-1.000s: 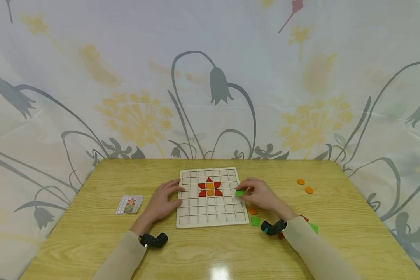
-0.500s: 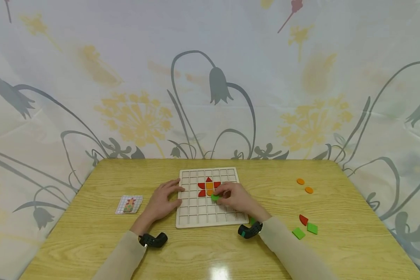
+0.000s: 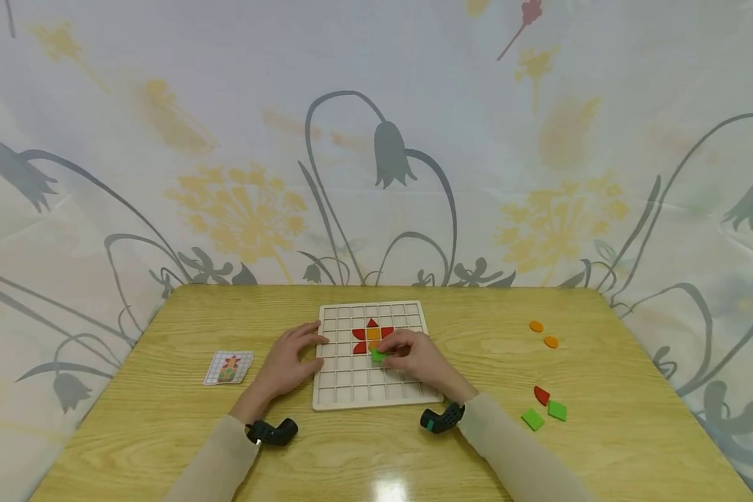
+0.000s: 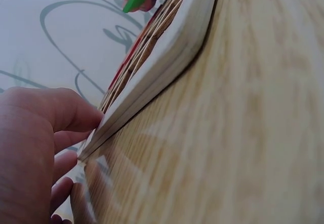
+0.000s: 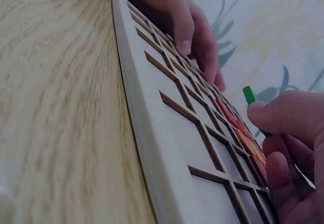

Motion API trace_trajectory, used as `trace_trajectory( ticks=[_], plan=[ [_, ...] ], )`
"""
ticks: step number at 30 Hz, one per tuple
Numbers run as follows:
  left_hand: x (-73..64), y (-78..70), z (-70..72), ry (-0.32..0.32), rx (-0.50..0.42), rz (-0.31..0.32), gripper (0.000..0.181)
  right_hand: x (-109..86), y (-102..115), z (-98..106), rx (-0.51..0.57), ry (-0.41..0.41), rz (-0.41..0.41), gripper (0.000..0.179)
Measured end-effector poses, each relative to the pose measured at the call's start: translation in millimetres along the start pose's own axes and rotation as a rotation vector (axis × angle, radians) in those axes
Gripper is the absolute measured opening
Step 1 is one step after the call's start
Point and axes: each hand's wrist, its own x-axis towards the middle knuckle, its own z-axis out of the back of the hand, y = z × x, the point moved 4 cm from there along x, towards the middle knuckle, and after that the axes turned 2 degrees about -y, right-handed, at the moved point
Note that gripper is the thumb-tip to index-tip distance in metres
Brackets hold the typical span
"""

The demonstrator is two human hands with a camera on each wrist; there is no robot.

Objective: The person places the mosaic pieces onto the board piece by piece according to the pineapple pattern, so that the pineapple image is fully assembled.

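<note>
My right hand (image 3: 419, 357) pinches a green square tile (image 3: 377, 355) between thumb and fingers, over the middle of a pale gridded board (image 3: 345, 397). In the right wrist view the green tile (image 5: 249, 95) is tilted, one edge up, above the grid. Just beyond it on the board, an orange square (image 3: 373, 334) sits amid red petal-shaped pieces (image 3: 360, 347), with a red triangle (image 3: 372, 323) on top and an orange circle partly behind the fingers. My left hand (image 3: 291, 359) rests at the board's left edge, fingers spread, fingertips on the rim (image 4: 147, 84).
A small printed card (image 3: 229, 368) with a gridded picture lies left of the board. To the right are two orange discs, one of them nearer (image 3: 551, 342), a red quarter-round piece (image 3: 542, 395) and two green squares, one rightmost (image 3: 557, 411). A patterned cloth hangs behind the table.
My right hand has carried the green tile leftward from the board's right edge to just below the orange circle, uncovering the loose pieces on the right. The left hand has stayed at the rim.
</note>
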Motion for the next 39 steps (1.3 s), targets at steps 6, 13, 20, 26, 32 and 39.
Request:
trace_trajectory(
  ticks=[6, 13, 20, 26, 32, 39],
  plan=[
    [-0.4, 1.1, -1.0, -0.003, -0.003, 0.005, 0.032, -2.6, 1.7, -3.0, -0.030, -0.003, 0.028, 0.014],
    [-0.6, -0.8, 0.2, -0.004, -0.004, -0.002, 0.033, -3.2, 5.2, -6.2, -0.102, 0.009, 0.059, 0.014],
    [-0.4, -0.4, 0.4, -0.007, -0.005, -0.003, 0.033, -3.7, 8.5, -7.1, -0.103, 0.015, 0.061, 0.013],
    [0.1, 1.8, -2.0, -0.003, -0.002, -0.002, 0.032, -5.7, 9.1, -7.3, -0.103, 0.015, 0.076, 0.012],
    [0.6, 2.4, -2.4, -0.003, 0.001, 0.003, 0.032, -4.7, 7.9, -7.3, -0.123, 0.003, 0.069, 0.010],
    [0.0, 1.5, -0.9, -0.002, -0.001, 0.006, 0.033, -3.1, 8.7, -8.5, -0.142, 0.002, 0.070, 0.009]
  ],
)
